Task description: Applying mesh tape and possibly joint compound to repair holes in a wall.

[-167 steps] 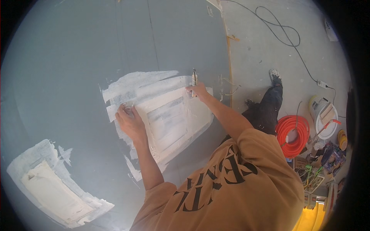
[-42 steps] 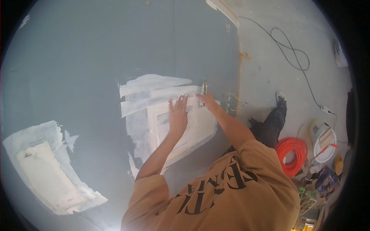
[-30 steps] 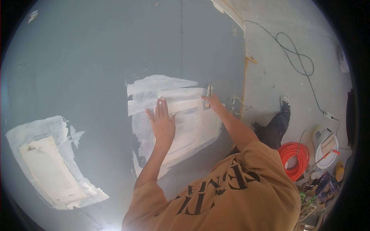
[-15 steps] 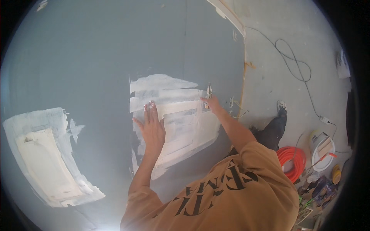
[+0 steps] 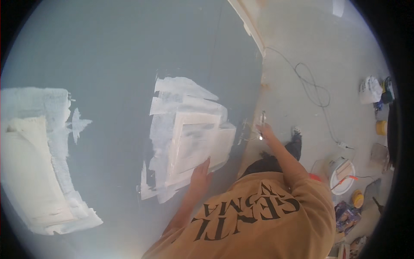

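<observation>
Right hand [image 5: 267, 132]: fingers closed around a narrow tool [image 5: 263, 116] (seen nearly edge-on), which projects beyond the grip. The hand is positioned clear of the white patch, over the edge of the grey wall [image 5: 116, 108]. Thin wires [image 5: 251, 139] lie just to the left of this grip. A shoe [image 5: 296, 134] stands near it, to the right.

Left hand [image 5: 200, 177]: below and to the left of the right grip; fingers extended, nothing visible between them. It lies at the lower right edge of the white patch [image 5: 196, 144]; contact with the surface cannot be confirmed. The patch is well to the left of the tool grip and extends up and left from the left hand.

Farther from the tool grip: to the right, a looped cable [image 5: 323, 105] on the floor; to the lower right, a white bucket [image 5: 343, 190]; at far left, a second white patch [image 5: 30, 168].
</observation>
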`<state>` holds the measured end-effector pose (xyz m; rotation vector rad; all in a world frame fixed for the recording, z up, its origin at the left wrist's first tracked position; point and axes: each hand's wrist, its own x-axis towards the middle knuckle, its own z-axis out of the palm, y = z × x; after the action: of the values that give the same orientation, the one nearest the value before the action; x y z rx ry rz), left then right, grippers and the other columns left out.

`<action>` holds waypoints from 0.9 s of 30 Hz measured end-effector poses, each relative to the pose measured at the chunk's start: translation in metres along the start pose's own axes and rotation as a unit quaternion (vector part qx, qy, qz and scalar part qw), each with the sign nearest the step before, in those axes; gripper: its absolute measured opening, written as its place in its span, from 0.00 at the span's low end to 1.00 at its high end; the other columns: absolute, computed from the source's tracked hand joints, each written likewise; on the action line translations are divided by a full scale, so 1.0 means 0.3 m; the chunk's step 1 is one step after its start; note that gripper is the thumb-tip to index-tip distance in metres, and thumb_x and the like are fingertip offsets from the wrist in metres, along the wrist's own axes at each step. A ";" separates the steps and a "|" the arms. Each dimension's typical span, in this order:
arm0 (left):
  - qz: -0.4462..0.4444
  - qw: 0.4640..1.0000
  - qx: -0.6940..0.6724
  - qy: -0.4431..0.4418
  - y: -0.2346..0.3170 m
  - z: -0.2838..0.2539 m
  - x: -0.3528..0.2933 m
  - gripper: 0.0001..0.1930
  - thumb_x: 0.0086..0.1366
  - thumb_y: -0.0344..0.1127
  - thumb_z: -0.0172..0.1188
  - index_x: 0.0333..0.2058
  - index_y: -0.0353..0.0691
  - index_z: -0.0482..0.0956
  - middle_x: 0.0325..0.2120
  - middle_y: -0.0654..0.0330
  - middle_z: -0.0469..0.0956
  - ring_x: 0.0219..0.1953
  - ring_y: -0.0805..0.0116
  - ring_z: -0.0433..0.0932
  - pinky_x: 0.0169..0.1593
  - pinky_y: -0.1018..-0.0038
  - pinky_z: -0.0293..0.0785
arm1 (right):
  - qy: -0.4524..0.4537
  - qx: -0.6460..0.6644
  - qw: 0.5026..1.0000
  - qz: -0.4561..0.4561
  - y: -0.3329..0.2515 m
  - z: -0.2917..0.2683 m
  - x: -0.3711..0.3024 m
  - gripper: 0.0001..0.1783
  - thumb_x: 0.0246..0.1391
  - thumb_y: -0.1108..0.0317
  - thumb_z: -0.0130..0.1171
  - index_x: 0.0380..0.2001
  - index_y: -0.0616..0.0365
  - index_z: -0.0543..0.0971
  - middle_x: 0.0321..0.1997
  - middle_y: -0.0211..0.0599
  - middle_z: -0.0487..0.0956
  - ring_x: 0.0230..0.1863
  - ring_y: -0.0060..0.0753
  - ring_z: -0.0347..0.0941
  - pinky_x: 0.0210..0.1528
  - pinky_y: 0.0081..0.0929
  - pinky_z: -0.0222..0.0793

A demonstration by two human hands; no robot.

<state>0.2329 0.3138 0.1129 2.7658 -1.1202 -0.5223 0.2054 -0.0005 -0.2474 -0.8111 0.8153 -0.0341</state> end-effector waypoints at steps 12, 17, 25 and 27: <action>-0.217 0.931 -0.287 0.062 -0.155 0.560 -0.097 0.24 0.69 0.43 0.65 0.61 0.42 0.77 0.58 0.46 0.80 0.52 0.53 0.84 0.52 0.61 0.81 | 0.082 -0.268 0.960 0.023 -0.270 -0.937 -0.381 0.11 0.65 0.58 0.61 0.33 0.52 0.78 0.26 0.30 0.76 0.29 0.25 0.73 0.29 0.32 0.68; -0.448 0.834 -0.275 0.169 -0.121 1.303 -0.563 0.26 0.62 0.35 0.67 0.60 0.38 0.77 0.55 0.47 0.81 0.56 0.42 0.80 0.60 0.59 0.76 | 0.159 -0.199 0.955 0.153 -0.390 -1.208 -0.381 0.04 0.63 0.74 0.56 0.33 0.61 0.76 0.20 0.33 0.73 0.18 0.31 0.69 0.18 0.31 0.64; -0.449 0.848 -0.253 0.126 0.343 1.054 -0.259 0.38 0.70 0.33 0.56 0.76 0.41 0.53 0.76 0.45 0.52 0.74 0.41 0.60 0.72 0.53 0.61 | 0.135 -0.358 0.905 0.184 -0.738 -1.429 -0.259 0.08 0.68 0.74 0.49 0.33 0.60 0.75 0.20 0.28 0.67 0.16 0.24 0.62 0.15 0.26 0.54; -0.253 0.895 -0.243 0.275 0.430 0.705 0.064 0.43 0.67 0.33 0.57 0.78 0.43 0.47 0.77 0.47 0.50 0.74 0.42 0.60 0.69 0.52 0.68 | 0.145 -0.340 0.918 0.145 -0.794 -1.502 -0.244 0.05 0.67 0.73 0.53 0.34 0.59 0.75 0.20 0.27 0.67 0.16 0.24 0.63 0.16 0.26 0.56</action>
<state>0.0864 0.2127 -0.0603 2.4672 -0.1110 -0.0184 -0.0791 -0.4292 -0.2288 -1.3495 1.2509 0.4252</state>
